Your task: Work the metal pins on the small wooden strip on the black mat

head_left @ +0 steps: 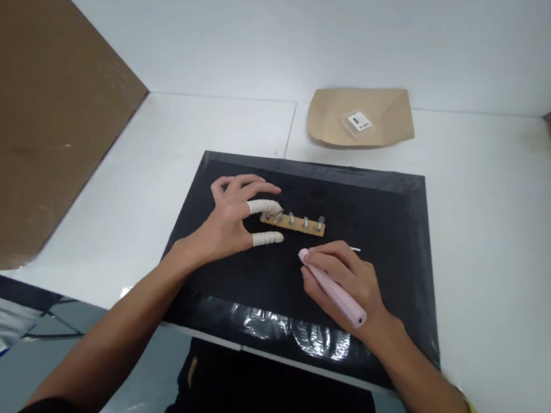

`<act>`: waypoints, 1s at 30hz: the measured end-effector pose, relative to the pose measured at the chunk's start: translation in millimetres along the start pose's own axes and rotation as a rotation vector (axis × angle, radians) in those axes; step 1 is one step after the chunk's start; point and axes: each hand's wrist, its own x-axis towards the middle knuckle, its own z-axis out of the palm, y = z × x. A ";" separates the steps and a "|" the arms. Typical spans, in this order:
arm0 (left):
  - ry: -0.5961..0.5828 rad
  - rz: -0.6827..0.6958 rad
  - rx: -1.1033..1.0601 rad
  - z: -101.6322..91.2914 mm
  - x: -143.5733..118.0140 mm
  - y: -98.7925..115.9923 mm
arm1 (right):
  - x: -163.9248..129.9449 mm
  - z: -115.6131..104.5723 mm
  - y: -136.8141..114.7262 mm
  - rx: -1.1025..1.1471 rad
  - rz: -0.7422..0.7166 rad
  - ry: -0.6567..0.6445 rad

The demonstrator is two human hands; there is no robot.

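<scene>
From the head camera, the left hand [231, 218] lies spread and released on a black mat [384, 300], gripping nothing. Its forefinger and thumb wear white finger cots [264, 206], and the covered forefinger tip touches the near end of a small tan strip [298, 225] lying flat just beyond the fingertips. Short metal posts [306, 221] stand upright in a row along the strip.

The right hand [346, 282] is clenched around a pale pink pen-like tool [333, 288], holding it low on the shaft. The tool's far end points toward the strip and stops just short of it, not touching. A thin white sliver [354, 249] lies beyond the knuckles.

The strip looks light, stiff and thin, likely to skid on the mat unless pinned. The posts seem delicate, so the long edges or a bare end are probably the safest hold.

Well beyond both hands, off the mat, a brown paper envelope [391, 117] rests on the white table [504, 228]. Cardboard panels [31, 109] stand outside the left hand.
</scene>
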 end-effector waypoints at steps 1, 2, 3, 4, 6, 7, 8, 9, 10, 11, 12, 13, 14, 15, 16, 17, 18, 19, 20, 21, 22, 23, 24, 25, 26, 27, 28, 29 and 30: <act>-0.038 -0.001 -0.002 -1.5 1.0 -0.8 | 0.1 0.2 0.1 -0.002 0.000 -0.002; -0.090 0.000 -0.004 -2.9 2.4 -1.7 | 0.3 0.3 0.2 -0.004 -0.001 -0.005; -0.144 0.002 -0.001 -4.1 4.2 -2.8 | 0.4 0.3 0.3 -0.007 -0.002 -0.007; -0.192 0.007 0.006 -5.0 6.4 -3.9 | 0.6 0.1 0.4 -0.009 -0.002 -0.010; -0.247 0.033 0.023 -6.1 11.0 -5.9 | 0.9 -0.4 0.5 -0.011 -0.002 -0.014; -0.251 0.047 0.029 -6.5 13.1 -6.8 | 1.0 -0.8 0.5 -0.013 -0.003 -0.015; -0.246 0.056 0.033 -6.8 15.0 -7.5 | 1.2 -1.1 0.5 -0.016 -0.004 -0.016; -0.240 0.063 0.032 -7.2 16.5 -8.0 | 1.3 -1.5 0.3 -0.020 -0.005 -0.016; -0.234 0.067 0.029 -7.6 17.7 -8.4 | 1.3 -1.8 0.2 -0.023 -0.006 -0.016; -0.229 0.066 0.026 -7.9 18.5 -8.6 | 1.4 -2.1 0.1 -0.025 -0.006 -0.017; -0.224 0.063 0.022 -8.1 18.9 -8.6 | 1.5 -2.3 -0.1 -0.026 -0.005 -0.019; -0.218 0.060 0.016 -8.0 18.9 -8.4 | 1.5 -2.4 -0.1 -0.025 -0.004 -0.022; -0.210 0.060 0.008 -7.7 18.8 -8.2 | 1.5 -2.4 -0.2 -0.024 -0.005 -0.025; -0.199 0.059 0.001 -7.1 18.4 -7.9 | 1.4 -2.4 -0.1 -0.023 -0.005 -0.026; -0.185 0.059 -0.004 -6.3 17.9 -7.6 | 1.3 -2.2 0.0 -0.022 -0.005 -0.027; -0.170 0.060 -0.007 -5.3 17.3 -7.3 | 1.3 -2.1 0.2 -0.022 -0.005 -0.028; -0.156 0.059 -0.009 -4.3 16.7 -7.2 | 1.2 -1.9 0.4 -0.022 -0.003 -0.029; -0.145 0.057 -0.011 -3.2 16.2 -7.1 | 1.1 -1.8 0.6 -0.022 -0.002 -0.031; -0.135 0.057 -0.014 -2.4 15.8 -7.3 | 1.0 -1.7 0.8 -0.020 -0.002 -0.035; -0.128 0.060 -0.018 -1.7 15.4 -7.5 | 0.9 -1.7 1.0 -0.018 -0.003 -0.038; -0.124 0.063 -0.023 -1.2 15.3 -7.7 | 0.9 -1.8 1.1 -0.016 -0.004 -0.041; -0.122 0.067 -0.027 -1.0 15.3 -8.0 | 0.9 -1.9 1.1 -0.015 -0.005 -0.042; -0.123 0.070 -0.031 -1.0 15.4 -8.2 | 0.9 -2.1 1.1 -0.014 -0.006 -0.045; -0.124 0.074 -0.034 -1.0 15.5 -8.3 | 0.9 -2.2 1.0 -0.014 -0.005 -0.047; -0.127 0.075 -0.038 -1.2 15.7 -8.3 | 1.0 -2.4 0.9 -0.012 -0.002 -0.050; -0.129 0.076 -0.041 -1.3 15.9 -8.2 | 1.0 -2.5 0.7 -0.010 0.000 -0.052; -0.128 0.078 -0.045 -1.3 16.0 -8.1 | 1.1 -2.6 0.6 -0.007 0.001 -0.053; -0.129 0.080 -0.049 -1.1 16.0 -7.9 | 1.2 -2.7 0.6 -0.007 0.002 -0.051; -0.130 0.082 -0.053 -0.8 15.9 -7.8 | 1.2 -2.7 0.5 -0.009 0.002 -0.049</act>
